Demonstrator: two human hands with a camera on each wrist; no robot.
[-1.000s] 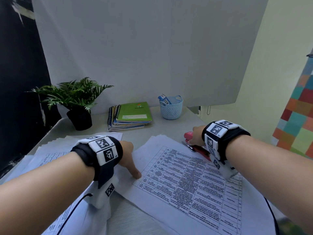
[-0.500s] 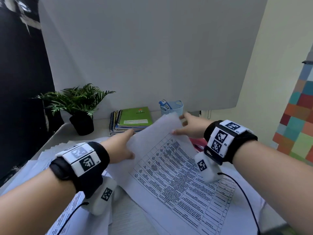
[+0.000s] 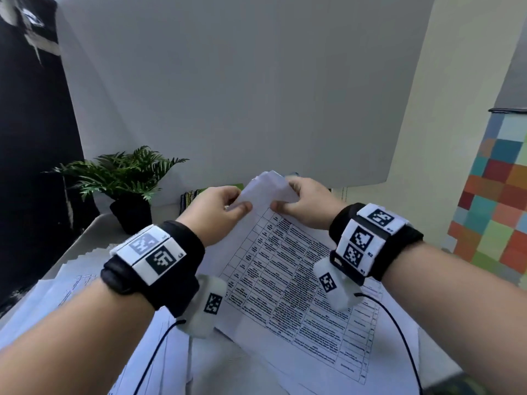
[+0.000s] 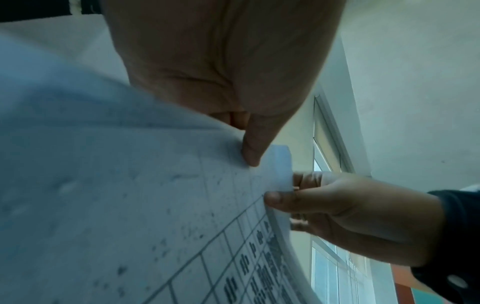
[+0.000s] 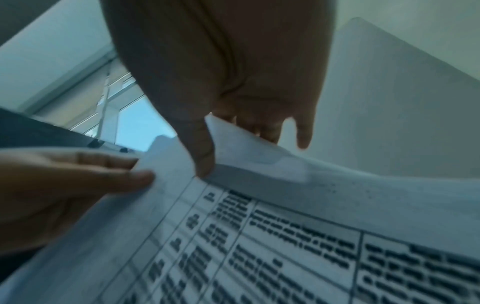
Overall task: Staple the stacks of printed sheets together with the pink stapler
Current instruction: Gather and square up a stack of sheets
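Note:
A stack of printed sheets (image 3: 288,283) with a table on top is lifted at its far corner, its near end low over the desk. My left hand (image 3: 225,205) pinches that corner from the left, thumb on top (image 4: 250,156). From the right, my right hand (image 3: 296,201) pinches the same corner, thumb on the print and fingers behind (image 5: 205,162). The sheet stack (image 5: 259,236) curves up between both hands, and its edges fan slightly at the corner (image 4: 280,164). The pink stapler is hidden from every view.
More loose printed sheets (image 3: 71,292) lie spread on the desk at the left and under the lifted stack. A potted fern (image 3: 125,178) stands at the back left. Spiral notebooks (image 3: 191,195) peek out behind my left hand. A white board rises behind the desk.
Both hands have left the desk and closed on the stack's far corner, lifting it higher. The right hand let go of the pink stapler, which the raised sheets now hide.

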